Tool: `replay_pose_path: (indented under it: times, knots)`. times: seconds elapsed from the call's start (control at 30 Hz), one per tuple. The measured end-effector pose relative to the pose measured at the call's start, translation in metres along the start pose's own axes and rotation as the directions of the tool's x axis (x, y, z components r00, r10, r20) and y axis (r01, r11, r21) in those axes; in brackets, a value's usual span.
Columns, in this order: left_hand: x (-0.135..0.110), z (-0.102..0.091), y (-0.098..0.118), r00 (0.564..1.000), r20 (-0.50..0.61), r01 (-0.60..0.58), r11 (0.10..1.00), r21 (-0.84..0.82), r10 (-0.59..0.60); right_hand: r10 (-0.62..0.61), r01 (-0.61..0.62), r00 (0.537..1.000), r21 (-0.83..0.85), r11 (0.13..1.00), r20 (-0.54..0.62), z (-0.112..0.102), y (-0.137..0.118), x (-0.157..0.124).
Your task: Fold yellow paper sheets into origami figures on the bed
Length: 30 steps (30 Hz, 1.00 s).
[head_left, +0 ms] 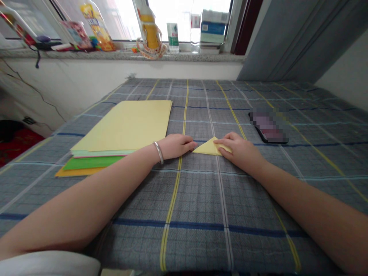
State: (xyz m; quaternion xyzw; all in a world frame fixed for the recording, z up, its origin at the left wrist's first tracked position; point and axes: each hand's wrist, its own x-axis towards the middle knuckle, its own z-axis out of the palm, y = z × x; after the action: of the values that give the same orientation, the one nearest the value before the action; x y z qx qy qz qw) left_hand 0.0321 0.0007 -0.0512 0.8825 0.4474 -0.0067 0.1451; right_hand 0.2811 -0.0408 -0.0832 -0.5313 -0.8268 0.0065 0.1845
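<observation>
A small piece of yellow paper (206, 148), folded into a triangle, lies on the plaid cloth in front of me. My right hand (240, 149) grips its right side, thumb and fingers on the paper and covering that corner. At the opposite end, my left hand (176, 146) has its fingers drawn together at the triangle's left tip; the exact contact under the fingertips is partly hidden. A silver bangle (158, 152) circles my left wrist.
A stack of coloured paper (129, 124), yellow on top, lies left beside my left forearm. A phone (268, 128), partly pixelated, rests to the right. Bottles, a tube (173, 38) and boxes (213, 30) stand on the windowsill (115, 55) behind.
</observation>
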Motion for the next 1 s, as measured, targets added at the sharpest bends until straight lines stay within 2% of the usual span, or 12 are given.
replay_pose_path:
  times: [0.17,0.23,0.37,0.43,0.5,0.53,0.57,0.63,0.67,0.8,1.0]
  knots:
    - [-0.001,0.005,0.009,0.994,-0.102,-0.021,0.994,0.103,0.031,0.003,-0.003,1.0,-0.004,1.0,0.004,-0.001,-0.002,0.0]
    - [-0.001,0.003,0.01,0.997,-0.079,-0.01,0.995,0.103,0.019,0.011,-0.011,1.0,-0.002,1.0,0.015,-0.001,-0.002,0.001]
    - [-0.004,-0.002,0.015,0.997,-0.004,0.082,0.996,0.037,-0.082,0.028,-0.027,0.999,-0.007,1.0,0.027,-0.003,-0.003,0.0]
    - [-0.007,-0.001,0.02,0.994,-0.048,0.095,0.995,-0.028,-0.096,0.029,-0.029,0.999,-0.014,0.999,0.024,-0.004,-0.004,0.0]
    - [-0.009,0.004,0.027,0.969,-0.247,0.017,0.999,-0.029,-0.024,0.023,-0.023,0.999,-0.018,1.0,0.022,-0.004,-0.005,0.0]
    - [-0.01,0.008,0.03,0.948,-0.307,-0.082,0.997,0.006,0.08,0.018,-0.018,1.0,-0.021,1.0,0.02,-0.005,-0.005,0.0]
    - [-0.01,0.012,0.032,0.927,-0.316,-0.204,0.978,0.037,0.205,0.013,-0.013,1.0,-0.026,1.0,0.019,-0.005,-0.005,-0.001]
    - [-0.008,0.022,0.035,0.884,-0.226,-0.401,0.912,0.083,0.409,0.014,-0.013,1.0,-0.045,0.999,0.014,-0.004,-0.006,-0.001]
    - [-0.007,0.026,0.035,0.877,-0.157,-0.443,0.891,0.096,0.453,0.018,-0.017,1.0,-0.056,0.998,0.008,-0.004,-0.006,-0.001]
    - [-0.002,0.035,0.033,0.914,-0.003,-0.402,0.908,0.116,0.405,0.012,-0.013,1.0,-0.062,0.998,-0.015,-0.001,-0.004,0.0]
    - [-0.004,0.033,0.034,0.917,0.032,-0.398,0.904,0.159,0.398,0.015,-0.015,1.0,0.011,1.0,0.008,-0.002,0.004,0.0]
